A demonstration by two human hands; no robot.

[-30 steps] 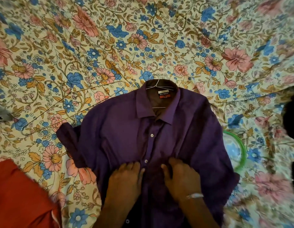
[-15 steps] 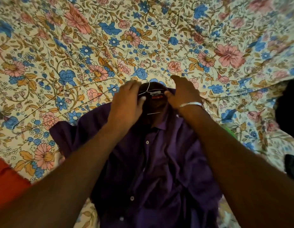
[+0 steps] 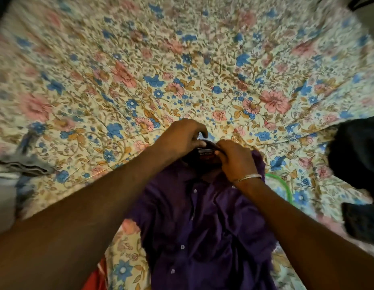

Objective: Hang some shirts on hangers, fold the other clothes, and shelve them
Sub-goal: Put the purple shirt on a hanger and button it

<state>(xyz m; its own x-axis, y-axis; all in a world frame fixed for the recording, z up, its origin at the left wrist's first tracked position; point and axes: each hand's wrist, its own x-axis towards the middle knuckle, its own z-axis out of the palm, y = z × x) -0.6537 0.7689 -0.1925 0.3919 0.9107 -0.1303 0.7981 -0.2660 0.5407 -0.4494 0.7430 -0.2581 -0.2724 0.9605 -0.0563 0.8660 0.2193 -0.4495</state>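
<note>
Both hands, left (image 3: 181, 137) and right (image 3: 234, 158), pinch the purple shirt (image 3: 202, 222) collar mid-bed (image 3: 181, 59); hanging unfinished, other clothes unfolded, nothing shelved.

Warm, fairly dim indoor light; heavy motion blur toward the edges (sharpest near centre), wide-angle bowing at the borders, dark corners, no glare.

A purple shirt (image 3: 204, 222) of smooth, faintly shiny cloth with small glossy buttons lies centre frame on a matt floral cotton-like bedsheet (image 3: 181, 70), beside a glossy green plastic hanger (image 3: 283, 185).
</note>
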